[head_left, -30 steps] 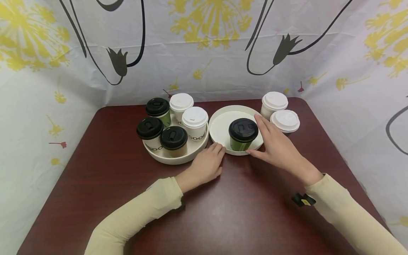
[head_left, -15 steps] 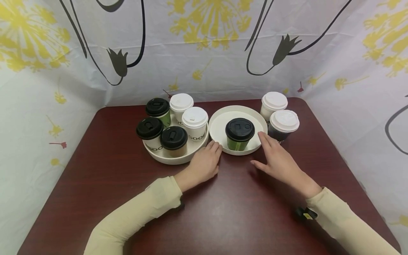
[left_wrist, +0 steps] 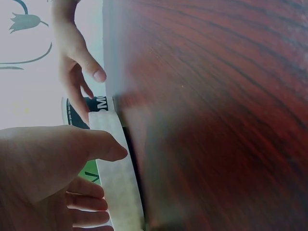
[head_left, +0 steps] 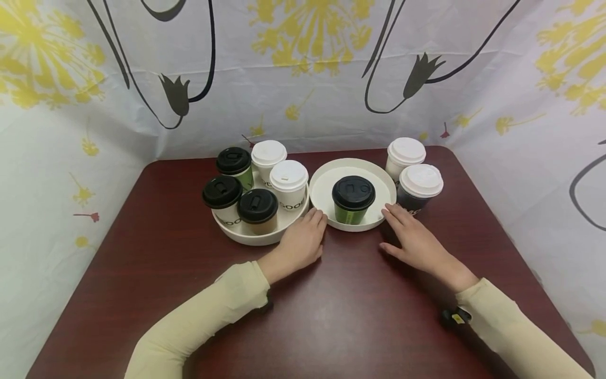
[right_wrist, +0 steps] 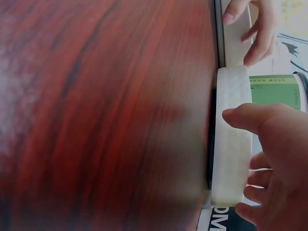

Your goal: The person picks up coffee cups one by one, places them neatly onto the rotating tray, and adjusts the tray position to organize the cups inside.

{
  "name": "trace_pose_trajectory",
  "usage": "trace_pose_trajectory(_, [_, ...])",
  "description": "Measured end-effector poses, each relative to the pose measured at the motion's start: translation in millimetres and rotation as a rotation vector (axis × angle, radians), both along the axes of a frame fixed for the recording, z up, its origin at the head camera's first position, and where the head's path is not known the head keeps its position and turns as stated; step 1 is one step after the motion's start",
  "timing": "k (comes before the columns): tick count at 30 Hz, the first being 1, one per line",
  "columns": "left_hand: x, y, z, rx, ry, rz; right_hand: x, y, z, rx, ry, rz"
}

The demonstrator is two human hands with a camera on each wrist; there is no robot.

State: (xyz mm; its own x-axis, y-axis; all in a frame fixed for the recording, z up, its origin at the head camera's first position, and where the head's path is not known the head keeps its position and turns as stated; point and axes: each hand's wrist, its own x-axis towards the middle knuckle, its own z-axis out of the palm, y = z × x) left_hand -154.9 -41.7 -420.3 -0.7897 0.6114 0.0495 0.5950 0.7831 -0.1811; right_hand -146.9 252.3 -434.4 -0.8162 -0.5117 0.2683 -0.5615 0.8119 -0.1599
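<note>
Since a second ago, your right hand has come away from the green paper cup with the black plastic lid and drawn back to the near right rim of the round, shallow white tray; the cup sits slightly further left than it did. That cup stands on the tray toward its near side, upright, its long axis vertical, with the small round mark on its lid toward your right. The tray lies flat on the table. Your right fingers are extended and loose at its rim, the thumb spread apart. Your left hand is at the tray's near left rim, fingers relaxed and nearly straight; how firmly they press, you cannot tell.

Just left of it, a second round white tray holds five upright lidded cups: three black-lidded, in green, white and brown, and two white-lidded. To the right stand a white paper cup with a white lid and, nearer you, a dark paper cup with a white lid. Everything rests on a reddish-brown wooden table, before a white cloth with yellow and grey flowers.
</note>
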Motion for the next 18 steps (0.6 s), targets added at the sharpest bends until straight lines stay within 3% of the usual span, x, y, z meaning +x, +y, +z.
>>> trace_pose_trajectory(9, [0.6, 1.1, 3.1, -0.032, 0.011, 0.013, 1.0, 3.2, -3.3, 0.056, 0.031, 0.033])
trace_pose_trajectory(18, [12.7, 7.6, 1.6, -0.022, 0.05, -0.001, 7.2, -1.5, 0.1, 0.076, 0.045, 0.045])
